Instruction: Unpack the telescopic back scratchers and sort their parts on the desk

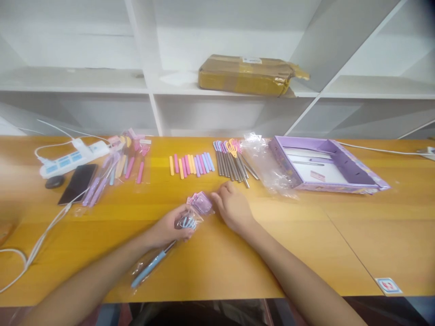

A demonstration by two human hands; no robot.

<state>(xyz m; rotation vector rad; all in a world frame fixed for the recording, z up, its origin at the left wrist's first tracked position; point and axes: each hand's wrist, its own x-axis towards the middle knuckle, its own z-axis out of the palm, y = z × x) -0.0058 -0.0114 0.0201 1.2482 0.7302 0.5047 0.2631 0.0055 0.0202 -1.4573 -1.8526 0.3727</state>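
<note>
While both hands meet at the centre of the frame, I judge the step in hand to be opening a packed whisk: my left hand (170,226) has its grip clamped on the blue-handled whisk in its clear bag (159,258), whose handle trails toward the lower left on the table (340,235). My right hand (233,206) rests knuckles-up, fingertips pinching the bag's pink header card (201,202). Next calls for a steady pull at that card while the left holds firm. Both forearms come in from the bottom edge.
</note>
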